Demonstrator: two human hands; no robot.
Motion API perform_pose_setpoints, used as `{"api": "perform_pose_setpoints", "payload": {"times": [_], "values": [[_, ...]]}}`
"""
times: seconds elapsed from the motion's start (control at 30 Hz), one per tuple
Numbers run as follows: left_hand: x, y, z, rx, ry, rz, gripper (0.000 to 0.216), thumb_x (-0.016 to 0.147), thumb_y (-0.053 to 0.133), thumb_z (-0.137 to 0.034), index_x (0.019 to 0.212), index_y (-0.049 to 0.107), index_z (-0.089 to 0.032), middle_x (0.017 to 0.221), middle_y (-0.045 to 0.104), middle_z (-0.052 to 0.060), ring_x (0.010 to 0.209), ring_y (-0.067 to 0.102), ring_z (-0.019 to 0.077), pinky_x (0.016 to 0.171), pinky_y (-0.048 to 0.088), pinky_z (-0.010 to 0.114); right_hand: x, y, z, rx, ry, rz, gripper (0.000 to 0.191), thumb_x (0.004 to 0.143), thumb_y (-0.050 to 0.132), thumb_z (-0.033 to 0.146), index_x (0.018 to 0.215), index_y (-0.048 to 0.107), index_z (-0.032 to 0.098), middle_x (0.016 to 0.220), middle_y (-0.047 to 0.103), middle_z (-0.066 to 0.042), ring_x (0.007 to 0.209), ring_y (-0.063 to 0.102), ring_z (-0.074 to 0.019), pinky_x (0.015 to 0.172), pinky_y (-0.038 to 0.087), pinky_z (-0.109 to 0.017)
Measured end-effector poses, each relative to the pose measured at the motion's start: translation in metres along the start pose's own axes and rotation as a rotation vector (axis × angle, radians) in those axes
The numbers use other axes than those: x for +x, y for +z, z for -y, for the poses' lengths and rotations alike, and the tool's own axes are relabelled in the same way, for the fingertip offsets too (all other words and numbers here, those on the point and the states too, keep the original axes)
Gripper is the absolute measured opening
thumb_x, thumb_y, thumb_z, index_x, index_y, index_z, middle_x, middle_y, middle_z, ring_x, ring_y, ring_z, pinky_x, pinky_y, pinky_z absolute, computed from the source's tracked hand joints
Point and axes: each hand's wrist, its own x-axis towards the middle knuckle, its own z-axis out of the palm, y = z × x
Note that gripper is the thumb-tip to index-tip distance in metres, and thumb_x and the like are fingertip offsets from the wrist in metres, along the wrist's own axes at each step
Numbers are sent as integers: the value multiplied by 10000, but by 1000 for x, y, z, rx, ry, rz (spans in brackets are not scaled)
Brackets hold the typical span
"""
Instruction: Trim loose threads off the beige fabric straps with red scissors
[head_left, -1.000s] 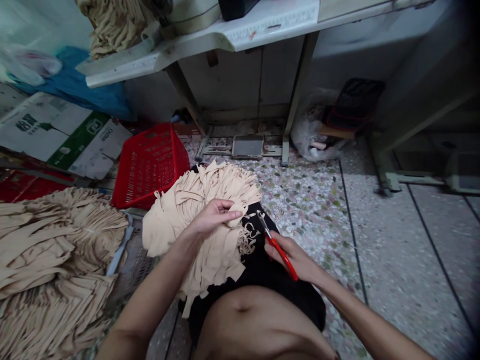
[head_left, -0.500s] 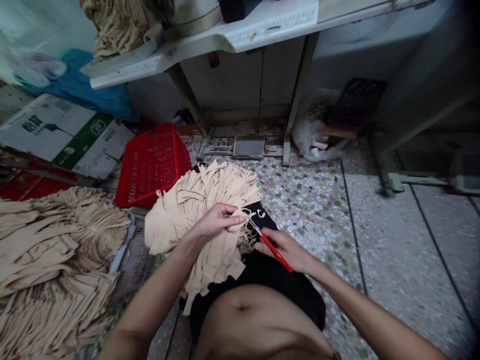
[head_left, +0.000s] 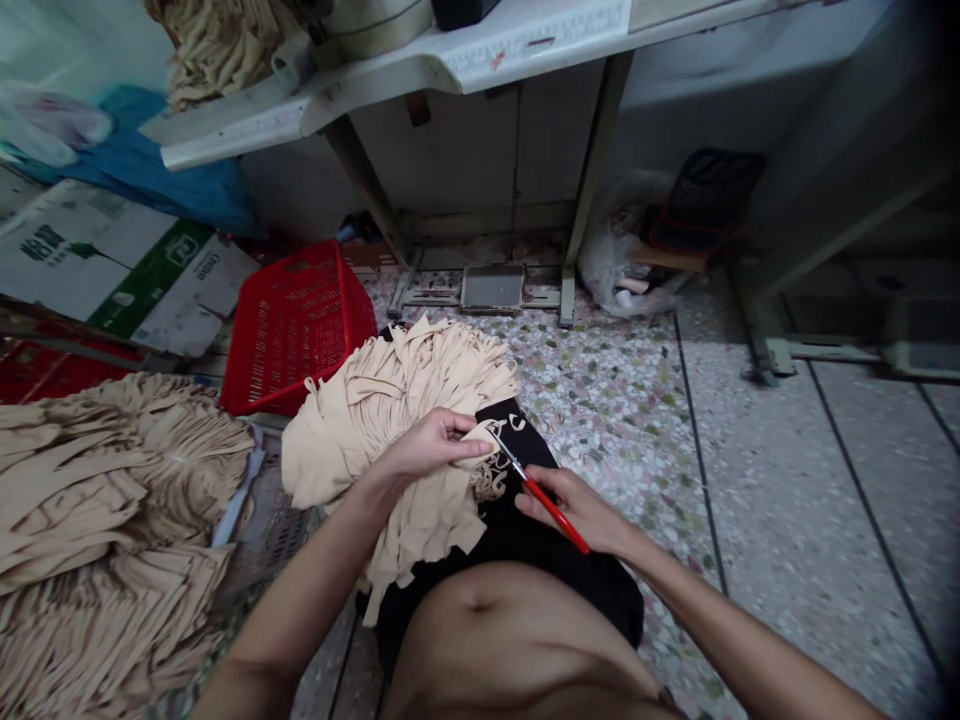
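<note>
My left hand (head_left: 442, 440) pinches the edge of a beige fabric piece (head_left: 481, 432) between thumb and fingers. In my right hand (head_left: 574, 505) are red-handled scissors (head_left: 551, 515), their thin metal blades pointing up and left to the edge of that piece. Whether the blades are apart is too small to tell. A heap of beige fabric pieces (head_left: 360, 420) lies across my lap, under and beyond my left hand. Small curled fabric trimmings (head_left: 491, 478) rest on the black cloth (head_left: 525, 435) over my leg, close to the blade tips.
More stacked beige fabric (head_left: 112, 480) stands at the left. A red plastic basket (head_left: 292, 330) sits beyond my lap, beside a white and green carton (head_left: 127, 265). Ahead is a white worktable (head_left: 390, 90) with a foot pedal (head_left: 493, 288) below. A plastic bag (head_left: 619, 270) lies right of its leg.
The view has shifted slightly. My right hand and the scissors have drawn back a little, down and right. My left hand keeps its pinch on the fabric piece.
</note>
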Motion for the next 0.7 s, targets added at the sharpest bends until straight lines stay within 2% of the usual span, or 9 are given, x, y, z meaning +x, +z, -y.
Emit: {"api": "perform_pose_setpoints", "payload": {"times": [0.17,0.3,0.4,0.5,0.57,0.63,0.7], "values": [[4,2,2,68,-18,101,440,801,793,-504,850,746,-70,709,531,15,639,471,110,543,324,217,5,4,3,64,-21,-24,453,945,630,569,724,464,209,631,412,62,574,350,-116,537,307,-235],[7,4,3,104,-20,131,430,823,773,-499,856,747,-71,728,507,6,644,448,104,555,316,221,7,13,-3,159,47,-74,505,881,708,599,670,469,207,584,398,66,548,342,-113,503,267,-233],[-1,1,-10,215,44,140,392,870,725,-481,832,751,-92,770,538,24,682,483,121,588,362,231,3,21,-8,224,99,-133,541,809,781,608,629,465,207,555,407,64,530,355,-112,483,262,-234],[-21,-11,-28,412,124,218,297,901,704,-430,875,790,-147,804,615,48,751,554,156,674,442,255,-5,26,-11,320,142,-175,557,763,815,621,624,461,215,537,417,66,498,380,-110,462,285,-232],[-36,-21,-34,455,85,378,250,896,724,-400,941,814,-172,810,673,65,759,593,167,711,475,269,-7,27,-13,394,190,-200,547,752,816,635,639,477,221,509,440,69,452,404,-112,435,295,-234],[-49,-29,-33,400,-25,508,254,878,748,-395,1000,820,-185,832,721,79,737,625,166,682,491,258,-3,26,-15,439,232,-237,533,738,822,642,651,500,227,480,475,66,413,421,-116,409,297,-236],[-58,-35,-27,311,-136,531,320,829,797,-407,1063,808,-190,836,745,79,704,646,159,634,498,237,7,21,-16,449,247,-290,520,710,845,638,658,529,229,479,524,52,405,442,-123,395,308,-240]]}}
